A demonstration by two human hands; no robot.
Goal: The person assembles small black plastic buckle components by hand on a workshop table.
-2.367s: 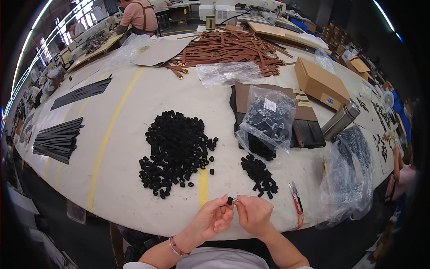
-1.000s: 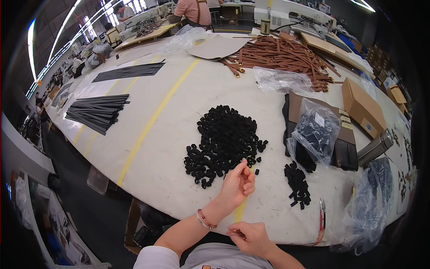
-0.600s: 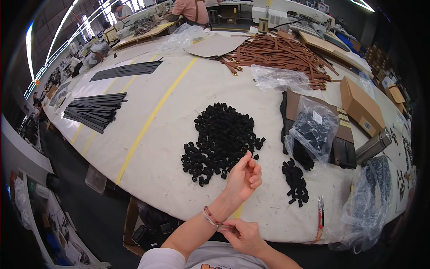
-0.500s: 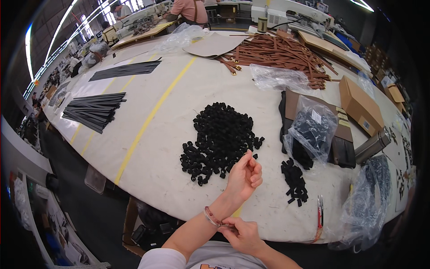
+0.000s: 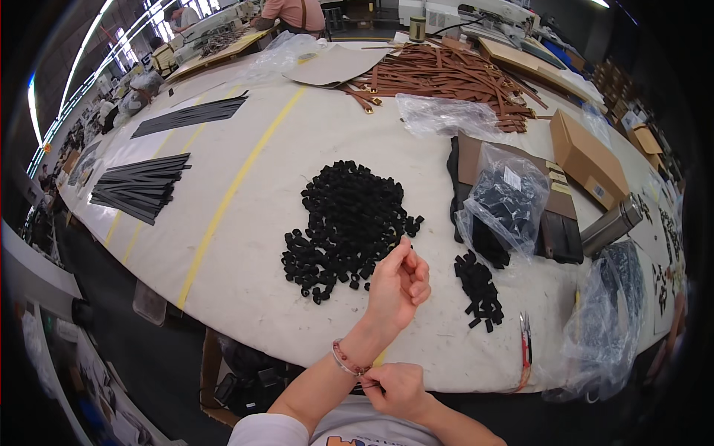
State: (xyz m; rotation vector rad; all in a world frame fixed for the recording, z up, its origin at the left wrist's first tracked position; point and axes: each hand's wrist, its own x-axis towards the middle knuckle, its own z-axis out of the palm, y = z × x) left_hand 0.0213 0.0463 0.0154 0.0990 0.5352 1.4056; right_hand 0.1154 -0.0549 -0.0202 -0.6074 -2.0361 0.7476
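Note:
My left hand (image 5: 399, 284) is raised over the table just beside the near right edge of a pile of small black tube-like pieces (image 5: 349, 208). Its palm is turned to the right, its fingers are loosely curled and apart, and nothing is in them. Around the left wrist sit a bracelet of reddish beads and a thin silver-coloured band (image 5: 344, 360). My right hand (image 5: 398, 390) is closed at the underside of that wrist, its thumb and fingertips pinching the bracelet. Its fingertips are partly hidden. A smaller group of black pieces (image 5: 477, 291) lies farther right.
Red-handled thread snips (image 5: 526, 342) lie near the front edge. At right are a plastic bag of black pieces (image 5: 509, 201), a metal flask (image 5: 611, 225) and a cardboard box (image 5: 589, 160). Brown straps (image 5: 439, 78) heap at the back; black strips (image 5: 141, 187) lie left.
The view has shifted slightly, so the table's things appear higher and farther left. My right hand has turned a little at the bracelet; my left hand keeps its pose.

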